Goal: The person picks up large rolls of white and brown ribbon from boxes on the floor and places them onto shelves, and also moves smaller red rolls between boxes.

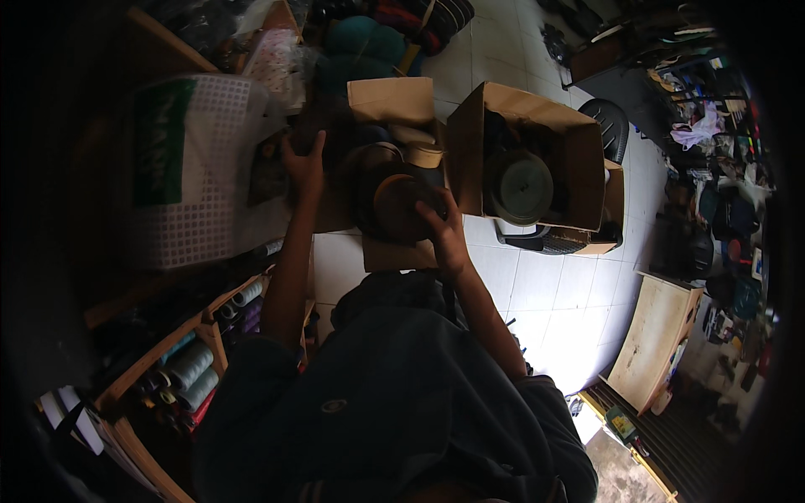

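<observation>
Now right hand [442, 225] gripping brown roll [401, 205], left hand [304, 163] beside

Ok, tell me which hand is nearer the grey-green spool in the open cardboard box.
Right. The right hand rests on a brown roll just left of the box holding the grey-green spool; the left hand is much farther left, beside the white sack.

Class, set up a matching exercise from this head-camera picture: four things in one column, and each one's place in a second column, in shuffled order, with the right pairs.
Things
1. large grey-green spool
2. round brown reel
3. white sack with green panel
4. pale wooden table

Places
A. at the person's far left
B. inside the open brown cardboard box
C. under the right hand
D. on the tiled floor, lower right

Pairs: 1-B, 2-C, 3-A, 4-D

The left hand rests on a dark box edge beside the sack.
</observation>
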